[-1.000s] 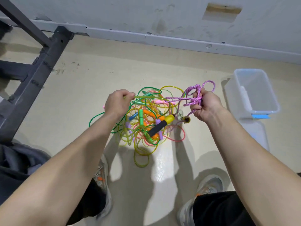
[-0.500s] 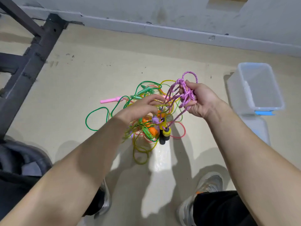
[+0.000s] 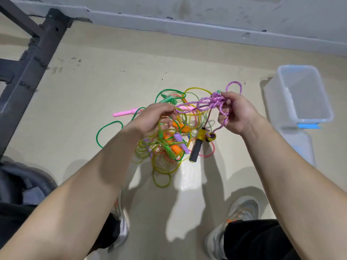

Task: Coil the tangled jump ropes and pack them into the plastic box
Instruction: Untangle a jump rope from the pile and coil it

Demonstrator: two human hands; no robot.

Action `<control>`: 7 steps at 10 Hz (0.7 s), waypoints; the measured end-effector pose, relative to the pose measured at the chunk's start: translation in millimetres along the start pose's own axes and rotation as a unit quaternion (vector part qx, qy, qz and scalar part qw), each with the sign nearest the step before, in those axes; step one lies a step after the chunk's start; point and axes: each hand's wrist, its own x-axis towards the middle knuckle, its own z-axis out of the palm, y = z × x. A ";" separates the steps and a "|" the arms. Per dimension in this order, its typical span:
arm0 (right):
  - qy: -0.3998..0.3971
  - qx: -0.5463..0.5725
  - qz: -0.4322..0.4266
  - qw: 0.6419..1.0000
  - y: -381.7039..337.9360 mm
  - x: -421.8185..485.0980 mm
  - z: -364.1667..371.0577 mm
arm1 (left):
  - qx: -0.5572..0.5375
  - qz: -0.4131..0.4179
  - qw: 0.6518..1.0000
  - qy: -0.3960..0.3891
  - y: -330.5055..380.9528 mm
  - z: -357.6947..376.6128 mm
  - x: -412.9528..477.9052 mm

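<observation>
Both bare forearms reach forward over the rope tangle (image 3: 165, 147). The left hand (image 3: 154, 119) hangs above its middle, fingers curled, pinching a strand of the purple rope (image 3: 216, 99). The right hand (image 3: 238, 113), above the tangle's right edge, grips that rope's bunched loops.

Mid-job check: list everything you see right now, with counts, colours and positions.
purple rope: one, purple braided, bunched in right hand
rope tangle: one heap, yellow, green, red cords, floor centre
black handle: one, black with yellow cap, tangle's right edge
pink handle: one, pink, floor left of tangle
plastic box: one, clear, floor at right
metal frame: one, dark, far left
shoes: two, grey, bottom edge
left hand: one, above tangle, pinches a purple strand
right hand: one, right of tangle, grips purple rope
</observation>
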 end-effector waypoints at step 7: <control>0.097 -0.181 -0.027 0.978 58.2 22.8 -35.6 | 0.415 -0.108 0.826 0.367 -2.7 -66.6 4.3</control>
